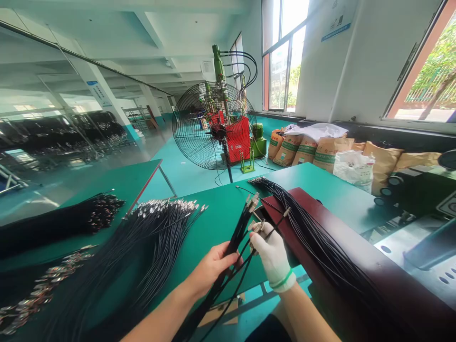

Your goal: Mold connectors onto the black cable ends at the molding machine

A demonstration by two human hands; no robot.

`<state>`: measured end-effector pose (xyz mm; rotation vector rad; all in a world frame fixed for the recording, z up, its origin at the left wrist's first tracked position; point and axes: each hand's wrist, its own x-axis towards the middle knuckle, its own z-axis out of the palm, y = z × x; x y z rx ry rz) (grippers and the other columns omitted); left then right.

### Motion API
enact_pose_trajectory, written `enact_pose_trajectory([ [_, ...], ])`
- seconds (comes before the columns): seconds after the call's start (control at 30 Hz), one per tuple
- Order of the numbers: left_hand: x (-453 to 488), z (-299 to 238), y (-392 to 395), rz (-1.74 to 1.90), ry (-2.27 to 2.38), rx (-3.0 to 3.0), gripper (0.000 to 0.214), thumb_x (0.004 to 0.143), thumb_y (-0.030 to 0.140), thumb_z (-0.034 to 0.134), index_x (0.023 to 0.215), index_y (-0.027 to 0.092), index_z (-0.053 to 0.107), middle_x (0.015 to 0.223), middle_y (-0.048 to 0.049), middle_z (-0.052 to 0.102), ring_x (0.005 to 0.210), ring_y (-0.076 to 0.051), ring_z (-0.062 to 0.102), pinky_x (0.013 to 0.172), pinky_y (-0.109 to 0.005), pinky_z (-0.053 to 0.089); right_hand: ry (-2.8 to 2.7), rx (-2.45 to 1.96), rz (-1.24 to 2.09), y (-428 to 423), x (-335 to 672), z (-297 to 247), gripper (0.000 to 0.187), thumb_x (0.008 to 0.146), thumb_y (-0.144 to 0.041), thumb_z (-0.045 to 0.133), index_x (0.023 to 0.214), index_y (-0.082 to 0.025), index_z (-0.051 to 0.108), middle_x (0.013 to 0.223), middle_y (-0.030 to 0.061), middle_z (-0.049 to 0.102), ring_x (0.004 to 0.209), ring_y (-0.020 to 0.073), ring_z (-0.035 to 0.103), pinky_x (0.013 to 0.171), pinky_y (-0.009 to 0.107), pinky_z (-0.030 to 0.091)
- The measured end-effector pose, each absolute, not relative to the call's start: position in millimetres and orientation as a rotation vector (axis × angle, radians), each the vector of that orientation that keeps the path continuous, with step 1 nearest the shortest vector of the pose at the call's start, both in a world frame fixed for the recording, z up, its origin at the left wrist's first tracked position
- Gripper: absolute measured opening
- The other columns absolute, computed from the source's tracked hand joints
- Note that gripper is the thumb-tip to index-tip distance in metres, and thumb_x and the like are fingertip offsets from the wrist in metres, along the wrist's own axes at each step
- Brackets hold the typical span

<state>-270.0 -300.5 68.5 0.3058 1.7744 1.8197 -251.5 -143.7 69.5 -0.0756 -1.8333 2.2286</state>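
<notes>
My bare left hand (213, 267) is closed around a small bunch of black cables (239, 230) with metal end fittings, held upright over the green table (213, 216). My right hand (271, 255), in a white glove, pinches the metal tip of a single black cable (277, 225) right beside that bunch. A long bundle of black cables (309, 232) lies just to the right on a dark red board (359, 254).
Large heaps of black cables with metal ends (149, 232) cover the table's left side; another bundle (67, 218) lies further left. A floor fan (213, 126) stands beyond the table, with a red machine (239, 137) and brown sacks (320, 149) behind. A grey machine (420, 237) sits at right.
</notes>
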Motion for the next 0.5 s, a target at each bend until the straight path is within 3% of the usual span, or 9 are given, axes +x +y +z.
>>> enact_pose_trajectory([
  [0.23, -267.6, 60.0, -293.5, 1.887, 1.745, 0.359, 0.024, 0.069, 0.031, 0.067, 0.081, 0.012, 0.057, 0.069, 0.0014, 0.052, 0.061, -0.008, 0.041, 0.057, -0.020, 0.031, -1.939, -0.081, 2.116, -147.7, -253.2, 67.9, 0.014, 0.069, -0.028, 0.056, 0.067, -0.017, 0.047, 0.057, -0.0041, 0.044, 0.051, 0.0085, 0.040, 0.046, 0.022, 0.034],
  [0.4, -288.0, 72.1, -284.0, 1.905, 1.504, 0.323, 0.042, 0.057, 0.038, 0.075, 0.083, 0.011, 0.059, 0.068, -0.0015, 0.056, 0.058, -0.009, 0.048, 0.056, -0.022, 0.034, -1.924, 0.023, 2.198, -147.8, -247.3, 70.8, 0.012, 0.072, -0.028, 0.051, 0.066, -0.017, 0.048, 0.053, -0.0042, 0.044, 0.047, 0.0092, 0.042, 0.044, 0.022, 0.034],
  [0.5, -298.9, 78.7, -275.9, 1.874, 1.524, 0.322, 0.037, 0.061, 0.040, 0.072, 0.078, 0.012, 0.054, 0.062, 0.0013, 0.052, 0.051, -0.007, 0.046, 0.051, -0.021, 0.033, -1.798, -0.012, 2.249, -145.3, -243.1, 69.7, 0.015, 0.072, -0.031, 0.054, 0.071, -0.018, 0.048, 0.053, -0.0046, 0.044, 0.046, 0.0090, 0.042, 0.044, 0.022, 0.033],
])
